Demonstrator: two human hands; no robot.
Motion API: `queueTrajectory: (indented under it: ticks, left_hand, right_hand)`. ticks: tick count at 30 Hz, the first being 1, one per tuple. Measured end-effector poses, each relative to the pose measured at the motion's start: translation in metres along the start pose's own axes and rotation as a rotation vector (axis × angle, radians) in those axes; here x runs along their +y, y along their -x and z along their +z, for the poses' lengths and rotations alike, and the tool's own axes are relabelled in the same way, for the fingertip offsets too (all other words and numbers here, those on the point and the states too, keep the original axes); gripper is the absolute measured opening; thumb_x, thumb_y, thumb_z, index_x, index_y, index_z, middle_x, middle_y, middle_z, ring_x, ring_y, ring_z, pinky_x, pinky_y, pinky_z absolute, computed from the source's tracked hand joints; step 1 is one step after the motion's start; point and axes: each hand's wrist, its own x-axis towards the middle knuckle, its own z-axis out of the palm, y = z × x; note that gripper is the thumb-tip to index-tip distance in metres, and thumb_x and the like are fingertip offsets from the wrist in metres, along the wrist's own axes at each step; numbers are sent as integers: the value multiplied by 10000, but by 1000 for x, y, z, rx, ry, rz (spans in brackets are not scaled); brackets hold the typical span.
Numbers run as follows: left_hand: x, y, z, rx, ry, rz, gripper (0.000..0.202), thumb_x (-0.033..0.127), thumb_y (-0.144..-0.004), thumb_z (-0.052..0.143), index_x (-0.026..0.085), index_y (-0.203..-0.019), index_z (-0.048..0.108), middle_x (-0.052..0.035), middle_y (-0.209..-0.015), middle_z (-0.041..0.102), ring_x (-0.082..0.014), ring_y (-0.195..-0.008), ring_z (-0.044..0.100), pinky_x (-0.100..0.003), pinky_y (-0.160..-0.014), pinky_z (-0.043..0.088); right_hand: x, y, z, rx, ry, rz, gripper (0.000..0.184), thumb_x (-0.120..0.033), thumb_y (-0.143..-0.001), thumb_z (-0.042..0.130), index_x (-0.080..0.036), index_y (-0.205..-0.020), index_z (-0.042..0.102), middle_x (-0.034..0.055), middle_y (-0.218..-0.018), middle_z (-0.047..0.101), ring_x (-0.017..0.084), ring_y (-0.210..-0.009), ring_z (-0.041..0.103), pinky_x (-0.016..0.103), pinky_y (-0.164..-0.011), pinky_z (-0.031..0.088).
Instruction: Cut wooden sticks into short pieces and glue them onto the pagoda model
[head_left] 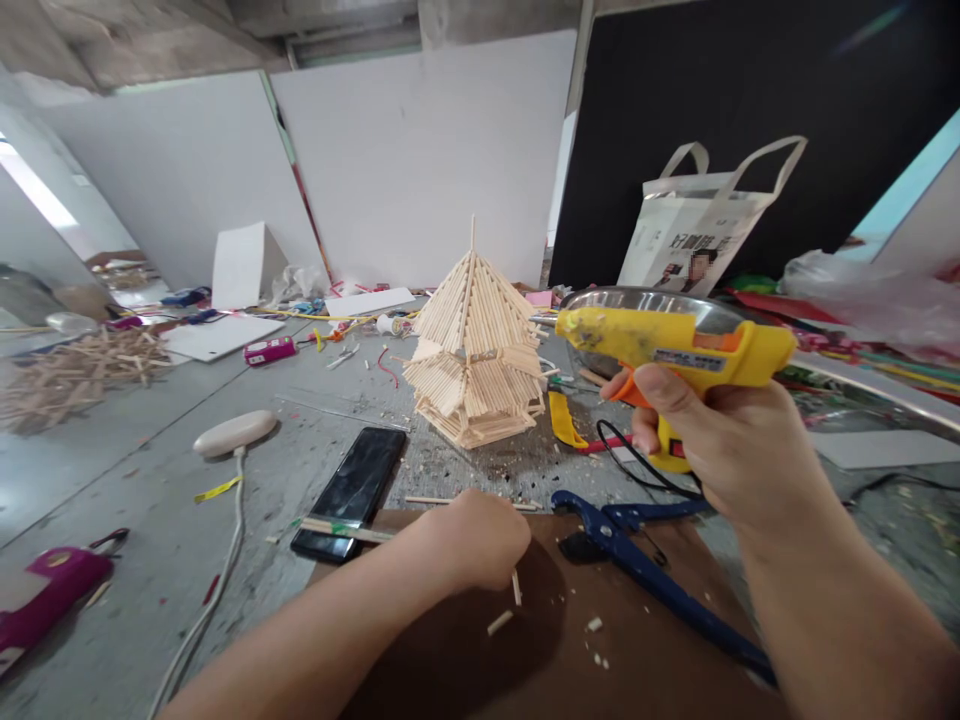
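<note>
My right hand is wrapped round the grip of a yellow glue gun, a finger on its orange trigger, nozzle pointing left toward a small pagoda built of wooden sticks. My left hand is closed in a pinch on a short wooden stick over a brown board. A blue cutter lies on the board between my hands.
A black phone lies left of the board. A pile of sticks sits far left. A steel bowl, a tote bag and a white cable are around. Stick scraps litter the board.
</note>
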Motion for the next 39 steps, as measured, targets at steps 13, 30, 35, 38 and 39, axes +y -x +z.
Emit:
queueTrajectory:
  ticks: [13,30,35,38,39]
  left_hand:
    - [16,-4,-2,-38,-21,107,200,232,-651,553,122,-794,639,-144,-743,658,-254,-722,616,-334,-555,487]
    - [-23,-1,-14,477,392,2,230,198,-766,353,153,-826,570,-39,-721,622,-98,-600,538,-207,-550,413]
    - [-51,-4,-14,648,945,-180,263,218,-764,385,122,-950,544,26,-496,508,-43,-409,449,-151,-423,369]
    - [-53,-4,-14,716,1147,-192,222,240,-756,423,111,-886,548,44,-450,481,-33,-369,433,-151,-407,372]
    - [-51,-3,-15,741,1190,-194,199,253,-756,433,113,-841,546,46,-443,481,-30,-358,430,-149,-396,365]
  right_hand:
    - [-2,-2,1,-3,-5,-15,250,-428,-708,536,-210,-592,577,-33,-380,439,99,-368,420,249,-346,327]
    - [-7,0,4,18,1,25,274,-461,-669,559,-191,-626,579,-3,-503,534,87,-370,425,251,-354,318]
    - [-9,-2,4,-52,28,61,285,-469,-656,565,-184,-657,565,18,-601,586,72,-358,424,241,-336,335]
    - [-9,-3,3,-92,42,62,291,-471,-659,560,-180,-667,553,0,-532,551,68,-345,409,232,-331,343]
    - [-9,-3,3,-99,45,62,293,-472,-660,558,-179,-668,551,-7,-505,534,67,-344,406,228,-330,341]
